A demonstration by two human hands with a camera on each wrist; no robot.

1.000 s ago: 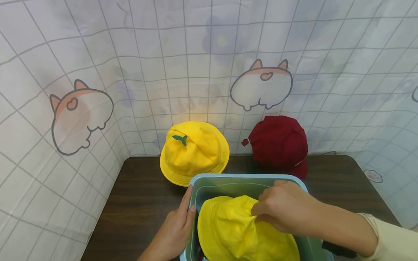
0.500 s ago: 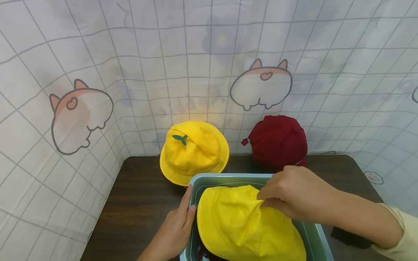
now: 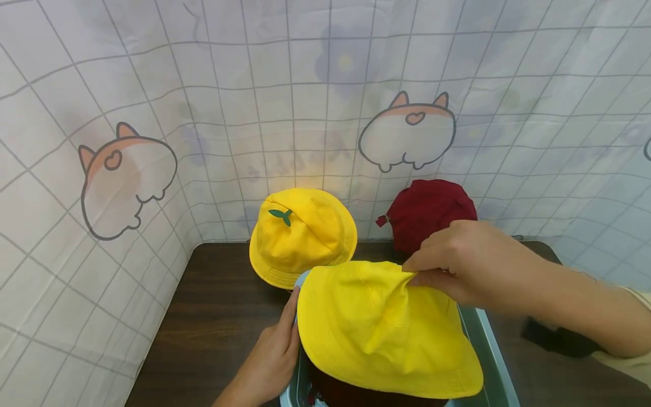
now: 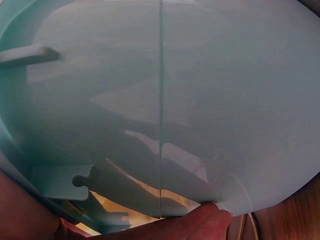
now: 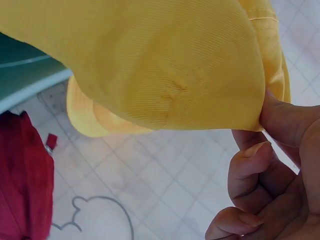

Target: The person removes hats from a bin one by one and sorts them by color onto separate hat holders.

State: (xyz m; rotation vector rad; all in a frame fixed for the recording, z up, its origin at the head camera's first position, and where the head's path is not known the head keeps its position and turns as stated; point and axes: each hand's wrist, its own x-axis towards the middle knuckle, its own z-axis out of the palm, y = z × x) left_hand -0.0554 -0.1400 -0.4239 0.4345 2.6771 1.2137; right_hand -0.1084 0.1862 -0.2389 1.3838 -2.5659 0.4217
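Observation:
A bright yellow bucket hat hangs over the light blue-green plastic bin, pinched at its crown by my right hand. In the right wrist view, the thumb and index finger squeeze a fold of the yellow cloth. My left hand grips the bin's left rim, thumb inside the edge. The left wrist view shows the bin's smooth outer wall with fingertips against it. Below the hat brim, something dark and reddish shows inside the bin; the hat hides most of it.
Behind the bin, a second yellow bucket hat with a green sprout sits on the dark wooden table. To its right is a dark red cap, partly behind my right hand. A white gridded curtain encloses the back and sides.
My right hand has risen and lifted the yellow bucket hat from low in the bin to above its rim. The left hand has stayed on the bin's rim.

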